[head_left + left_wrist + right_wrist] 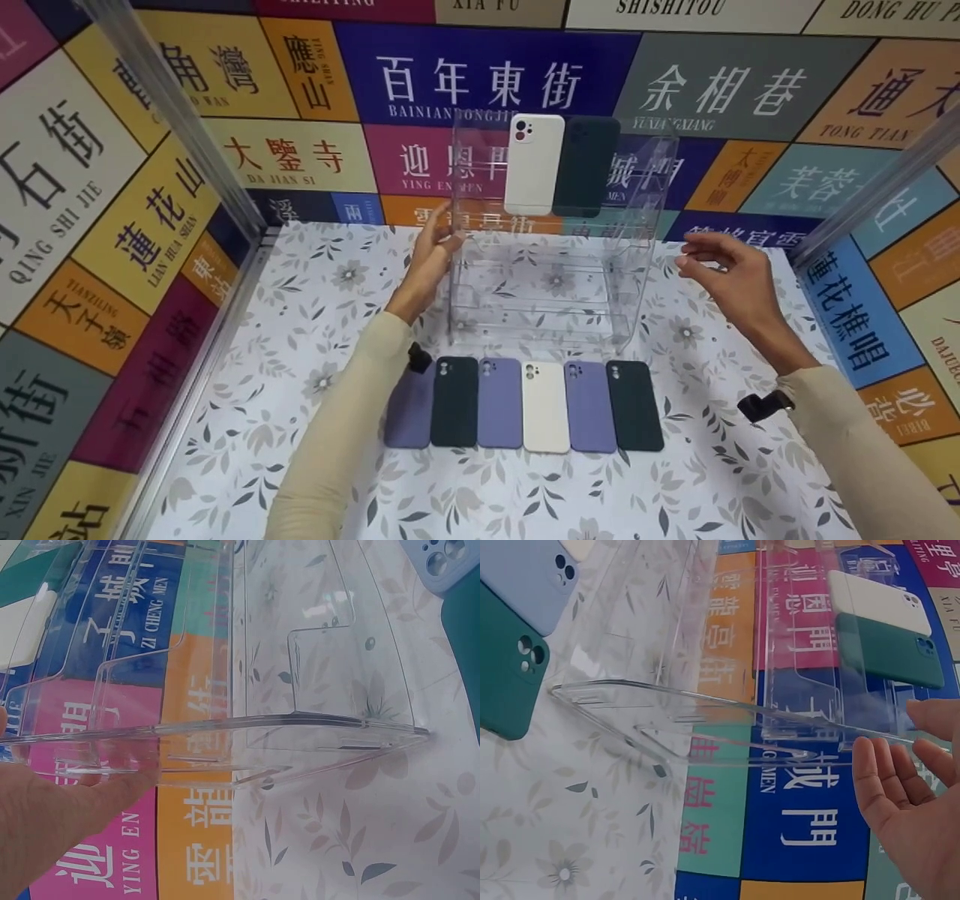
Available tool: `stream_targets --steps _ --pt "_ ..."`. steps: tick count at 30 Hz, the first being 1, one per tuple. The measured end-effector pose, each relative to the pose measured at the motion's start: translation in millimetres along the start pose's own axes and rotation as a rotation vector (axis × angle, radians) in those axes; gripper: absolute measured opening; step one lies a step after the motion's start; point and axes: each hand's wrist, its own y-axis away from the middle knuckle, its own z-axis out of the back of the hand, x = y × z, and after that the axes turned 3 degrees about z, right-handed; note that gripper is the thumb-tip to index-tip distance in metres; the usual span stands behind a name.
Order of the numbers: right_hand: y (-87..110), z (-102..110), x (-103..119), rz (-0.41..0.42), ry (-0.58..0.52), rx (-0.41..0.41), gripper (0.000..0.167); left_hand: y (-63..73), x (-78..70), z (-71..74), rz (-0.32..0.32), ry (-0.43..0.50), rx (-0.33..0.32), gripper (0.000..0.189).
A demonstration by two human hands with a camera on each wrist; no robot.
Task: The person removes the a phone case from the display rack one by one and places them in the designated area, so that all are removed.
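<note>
A clear tiered display rack (540, 300) stands on the patterned table top. On its top tier a white phone case (534, 169) and a dark green phone case (587, 169) lean side by side. My left hand (431, 259) holds the rack's left side edge, thumb in front and fingers behind; the left wrist view shows the fingers (112, 799) along that clear edge. Off the rack's right side, my right hand (735, 274) hovers with loosely bent fingers and nothing in them. The right wrist view has its fingertips (866, 757) close to the rack's side panel.
In front of the rack lies a row of phone cases: purple (499, 405), cream (546, 409) and dark green (636, 405) ones, several in all, face down. A sign-covered wall (300, 154) rises behind, with metal corner posts (217, 165) at the sides.
</note>
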Motion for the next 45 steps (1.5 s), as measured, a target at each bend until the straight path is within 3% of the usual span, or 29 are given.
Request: stream_targets --steps 24,45 --pt "-43.0 -16.8 31.6 0.05 0.028 0.003 0.04 -0.1 -1.6 -1.1 -0.01 0.001 -0.015 0.065" --pt "-71.7 -30.6 38.6 0.084 0.032 0.032 0.04 -0.6 1.1 -0.4 0.0 0.006 -0.01 0.065"
